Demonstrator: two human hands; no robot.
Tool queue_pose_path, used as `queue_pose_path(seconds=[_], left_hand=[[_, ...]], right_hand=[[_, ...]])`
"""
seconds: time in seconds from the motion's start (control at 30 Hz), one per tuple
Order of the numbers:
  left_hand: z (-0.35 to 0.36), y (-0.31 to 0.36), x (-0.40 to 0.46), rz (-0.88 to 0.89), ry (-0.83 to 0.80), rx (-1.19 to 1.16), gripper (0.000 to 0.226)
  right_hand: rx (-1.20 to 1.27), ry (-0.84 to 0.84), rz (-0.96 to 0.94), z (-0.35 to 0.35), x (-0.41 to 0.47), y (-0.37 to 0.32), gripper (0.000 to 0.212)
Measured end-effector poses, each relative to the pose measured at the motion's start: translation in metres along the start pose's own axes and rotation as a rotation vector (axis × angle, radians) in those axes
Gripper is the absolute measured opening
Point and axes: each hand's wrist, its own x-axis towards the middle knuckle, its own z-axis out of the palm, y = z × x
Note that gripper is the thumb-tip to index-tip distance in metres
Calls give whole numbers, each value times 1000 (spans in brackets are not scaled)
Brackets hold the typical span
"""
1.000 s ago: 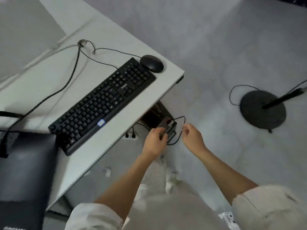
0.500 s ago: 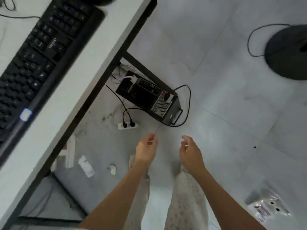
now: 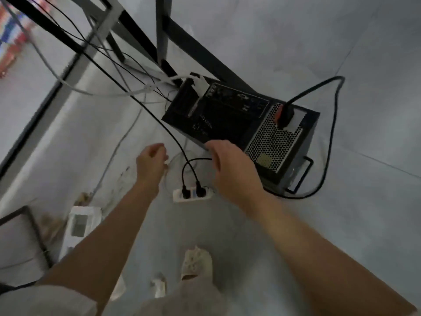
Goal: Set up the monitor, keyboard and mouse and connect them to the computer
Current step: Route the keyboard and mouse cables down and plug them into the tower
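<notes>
The black computer [image 3: 227, 119] lies on the floor under the desk, its port panel and meshed power supply facing up. A white connector [image 3: 200, 87] sits in its left end, and a thick black power cable [image 3: 328, 133] is plugged into the power supply. My right hand [image 3: 234, 172] reaches out with straight fingers to the computer's near left edge. My left hand [image 3: 151, 160] hovers to the left with curled fingers, beside a thin pale cable loop [image 3: 169, 176]; I cannot tell whether it holds it. Keyboard, mouse and monitor are out of view.
A white power strip [image 3: 193, 194] with two black plugs lies on the floor between my hands. Black desk legs [image 3: 164, 28] and several hanging black and white cables cross the upper left. Paper scraps and a white box [image 3: 79, 222] lie at lower left.
The view has dropped from the desktop to under the desk. Both hands have come down close to the computer, the right one now at its edge.
</notes>
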Motion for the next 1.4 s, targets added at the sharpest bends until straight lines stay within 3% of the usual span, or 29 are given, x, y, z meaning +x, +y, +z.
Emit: queue_pose_path(seconds=[0.1, 0.2, 0.33, 0.43, 0.63, 0.7, 0.83, 0.9, 1.03, 1.13, 1.3, 1.4], left_hand=[[7, -18, 46, 34, -1, -57, 24], [3, -31, 96, 119, 15, -76, 23], [2, -45, 148, 183, 34, -60, 27], [7, -35, 181, 153, -4, -248, 28], [37, 7, 240, 229, -135, -329, 30], [49, 13, 254, 175, -143, -323, 22], [63, 27, 280, 82, -115, -264, 55], [66, 36, 286, 41, -147, -339, 60], [73, 39, 279, 116, -273, -257, 38], [75, 33, 261, 159, -260, -283, 19], [63, 33, 228, 121, -335, -385, 26], [62, 25, 206, 162, -277, -331, 21]], right_hand=[[-143, 42, -233, 43, 34, 1, 39], [-340, 271, -389, 84, 72, 0, 33], [-716, 174, -253, 114, 121, -1, 61], [-889, 114, -135, 125, 153, 12, 64], [-873, 136, -183, 131, 185, 10, 68], [-905, 123, -199, 131, 188, 13, 65], [-865, 135, -221, 130, 189, 18, 68], [-880, 153, -224, 132, 188, 18, 74], [-871, 149, -215, 130, 184, 16, 76], [-840, 149, -191, 128, 182, 16, 73], [-773, 135, -210, 121, 170, 18, 67], [-708, 113, -146, 119, 167, 23, 65]])
